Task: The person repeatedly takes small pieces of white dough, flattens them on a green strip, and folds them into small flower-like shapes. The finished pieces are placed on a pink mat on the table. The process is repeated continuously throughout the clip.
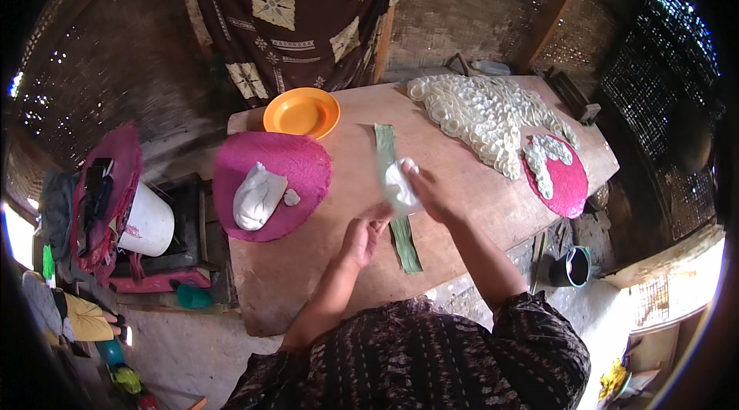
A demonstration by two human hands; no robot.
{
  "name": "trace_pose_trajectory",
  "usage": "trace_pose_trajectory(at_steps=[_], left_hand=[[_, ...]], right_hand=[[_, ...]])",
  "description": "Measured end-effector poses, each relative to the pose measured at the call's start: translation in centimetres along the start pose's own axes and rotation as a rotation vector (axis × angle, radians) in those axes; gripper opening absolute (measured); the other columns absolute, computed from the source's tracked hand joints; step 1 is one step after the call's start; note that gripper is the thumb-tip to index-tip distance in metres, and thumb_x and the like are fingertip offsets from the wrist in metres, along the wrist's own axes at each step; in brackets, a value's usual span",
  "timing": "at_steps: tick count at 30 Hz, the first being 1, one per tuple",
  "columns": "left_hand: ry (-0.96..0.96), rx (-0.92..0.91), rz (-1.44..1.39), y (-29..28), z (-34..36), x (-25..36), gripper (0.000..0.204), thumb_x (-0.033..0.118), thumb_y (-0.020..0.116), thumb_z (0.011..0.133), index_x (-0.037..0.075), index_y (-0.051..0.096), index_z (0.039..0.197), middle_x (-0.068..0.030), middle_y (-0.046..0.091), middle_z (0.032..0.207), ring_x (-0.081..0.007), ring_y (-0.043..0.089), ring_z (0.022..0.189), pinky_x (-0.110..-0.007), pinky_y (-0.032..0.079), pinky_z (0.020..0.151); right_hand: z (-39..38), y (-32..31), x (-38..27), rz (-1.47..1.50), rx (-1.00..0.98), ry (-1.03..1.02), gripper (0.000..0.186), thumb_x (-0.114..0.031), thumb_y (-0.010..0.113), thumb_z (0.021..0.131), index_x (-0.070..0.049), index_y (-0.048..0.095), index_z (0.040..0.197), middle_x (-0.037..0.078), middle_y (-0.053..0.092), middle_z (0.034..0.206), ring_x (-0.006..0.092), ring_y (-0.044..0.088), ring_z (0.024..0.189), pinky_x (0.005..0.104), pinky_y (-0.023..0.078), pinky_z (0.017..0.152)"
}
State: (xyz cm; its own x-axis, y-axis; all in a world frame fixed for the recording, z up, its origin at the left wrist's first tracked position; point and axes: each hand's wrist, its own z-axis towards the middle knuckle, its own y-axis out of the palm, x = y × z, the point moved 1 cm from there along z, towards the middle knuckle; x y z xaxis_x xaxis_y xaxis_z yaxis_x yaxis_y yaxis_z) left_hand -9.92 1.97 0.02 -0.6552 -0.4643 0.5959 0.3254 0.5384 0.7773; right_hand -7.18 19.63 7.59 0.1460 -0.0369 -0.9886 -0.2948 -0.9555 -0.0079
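Observation:
My right hand [428, 193] is closed on a piece of white dough [401, 183] above the middle of the table. Around the dough is a pale, see-through blur, perhaps a clear sheet. Just nearer and to the left, my left hand [367, 235] has loosely bent fingers, apart, with nothing visible in them; its fingertips come close to the blur. Beneath both lies a long green leaf strip [406, 247], partly covered. At left, a larger white dough lump [260, 196] rests on a pink round mat [307, 179], with a small dough bit [292, 197] beside it.
An orange basin [302, 113] sits at the table's [300, 287] far left. Many pale coiled pieces [485, 121] are heaped far right, some on another pink mat [567, 185]. A white bucket [148, 221] is left of the table; a dark bucket [571, 267] stands right.

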Motion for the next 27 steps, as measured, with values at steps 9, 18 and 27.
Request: trace_pose_trajectory(at_steps=[9,18,27], left_hand=[[0.031,-0.040,0.336,0.7,-0.8,-2.3,0.021,0.009,0.065,0.090,0.006,0.061,0.111,-0.0016,0.066,0.102,-0.0106,0.063,0.093,-0.027,0.050,0.083],[0.253,0.070,0.061,1.6,-2.3,0.3,0.032,0.032,0.052,0.100,0.002,0.062,0.109,-0.0052,0.066,0.104,-0.0132,0.062,0.096,-0.029,0.046,0.090],[0.413,0.206,0.303,5.0,-3.3,-0.5,0.023,0.023,0.058,0.099,0.002,0.066,0.105,-0.0005,0.065,0.096,-0.0059,0.059,0.086,-0.018,0.045,0.076]], right_hand=[[-5.9,0.6,3.3,-0.753,0.275,-0.206,0.045,-0.045,0.052,0.096,-0.001,0.058,0.102,0.027,0.064,0.076,0.0470,0.063,0.075,0.0535,0.046,0.076],[-4.7,-2.8,6.1,-1.242,0.602,-0.291,0.035,-0.034,0.058,0.095,-0.012,0.062,0.122,0.018,0.062,0.108,0.0352,0.059,0.103,0.0446,0.044,0.089],[-7.5,2.2,5.3,0.965,0.111,0.178,0.022,-0.024,0.055,0.100,-0.003,0.059,0.105,0.005,0.063,0.099,0.0173,0.060,0.089,0.0320,0.048,0.086]])
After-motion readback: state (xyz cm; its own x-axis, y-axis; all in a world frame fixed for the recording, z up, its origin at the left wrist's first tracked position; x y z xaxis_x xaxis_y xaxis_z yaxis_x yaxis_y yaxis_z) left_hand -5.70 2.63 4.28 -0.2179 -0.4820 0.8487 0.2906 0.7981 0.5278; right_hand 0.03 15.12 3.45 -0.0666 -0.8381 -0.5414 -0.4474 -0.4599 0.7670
